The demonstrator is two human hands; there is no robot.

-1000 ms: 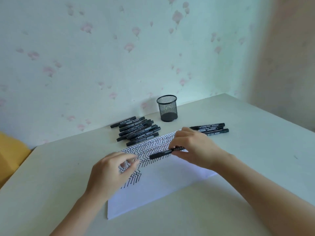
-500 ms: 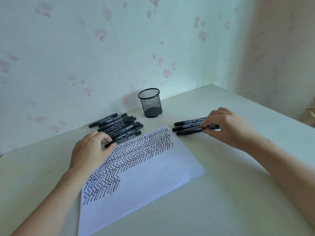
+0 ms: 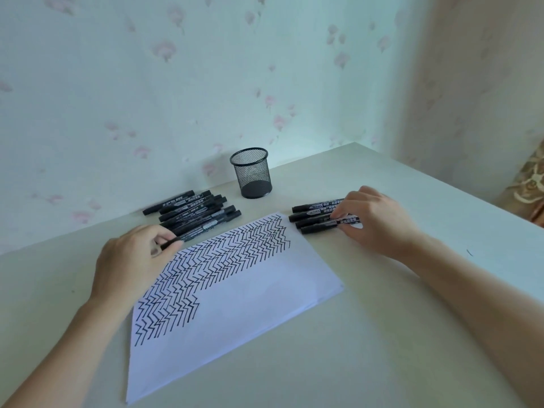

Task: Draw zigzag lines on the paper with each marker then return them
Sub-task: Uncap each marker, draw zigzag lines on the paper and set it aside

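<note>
A white sheet of paper (image 3: pixel 235 295) is lying at a slant on the pale table (image 3: pixel 382 348), its far half carrying rows of black zigzag lines. Taking the paper as the landmark, a pile of black markers (image 3: pixel 194 212) is lying just beyond its far left edge, and a smaller row of four black markers (image 3: pixel 316 216) is lying side by side just off its far right corner. The left hand (image 3: pixel 132 263) is resting over the paper's left edge, its fingers curling around the near end of the marker (image 3: pixel 188 235) that lies nearest the paper in the left pile; thumb and fingertips are pinching that end while the rest of the barrel is lying against the pile. The right hand (image 3: pixel 376 222) is sitting to the right of the paper's far corner, fingers bent, their tips pinching the right end of the nearest marker (image 3: pixel 326 226) in the row of four, which is lying flat on the table alongside the other three. A black mesh pen cup (image 3: pixel 253 172) is standing upright beyond the paper's far edge, between the two groups of markers and close to the flowered wallpaper (image 3: pixel 206 83).
</note>
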